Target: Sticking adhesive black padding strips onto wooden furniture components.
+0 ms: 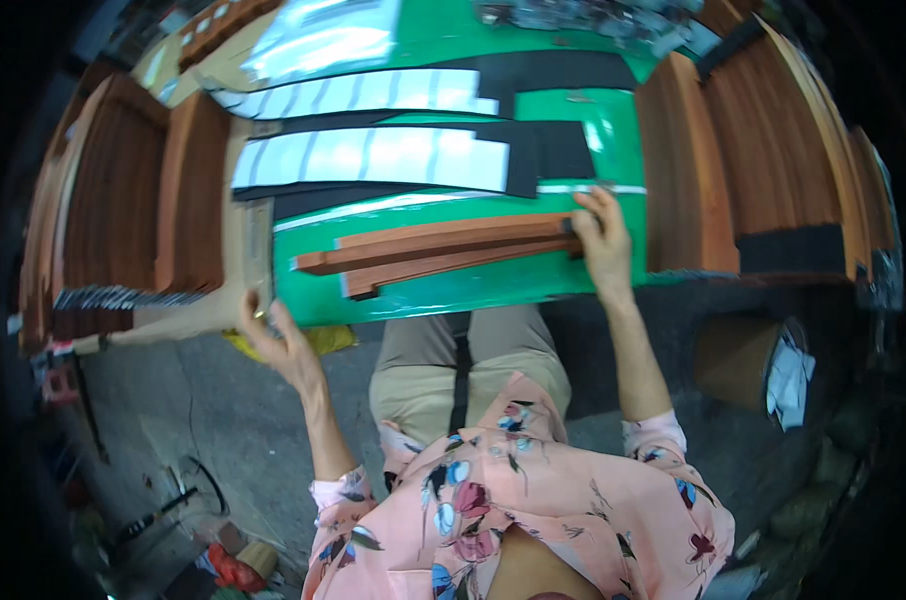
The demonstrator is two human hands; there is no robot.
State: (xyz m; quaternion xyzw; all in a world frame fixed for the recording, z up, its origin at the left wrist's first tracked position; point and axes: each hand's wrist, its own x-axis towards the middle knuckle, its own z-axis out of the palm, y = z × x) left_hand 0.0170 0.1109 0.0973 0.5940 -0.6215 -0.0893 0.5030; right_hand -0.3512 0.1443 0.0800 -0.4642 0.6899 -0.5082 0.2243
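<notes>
The brown wood-grain strips [443, 236] lie near the front edge of the green tabletop [513, 283], slightly aslant, their left ends staggered. At their right end is the person's right hand [605, 245], fingers bent and thumb lowered toward the dark tips; I cannot tell whether it is pinching them or merely resting there. The left hand [285, 348] is bare and holds nothing, its fingers spread apart in the air just off the table's front edge, with a yellow sheet [333, 338] showing below and beside it. Behind the strips, two white panels [373, 160] lie on black pieces [563, 150], one row behind the other. Wood-grain boards stand stacked on either side, a left stack [118, 190] and a right stack [778, 150]. A glossy clear plastic bag [328, 40] lies at the back, and small clear packets [603, 22] are heaped farther right. On the floor to the right, a brown bin [735, 358] holds white scraps [791, 380].
</notes>
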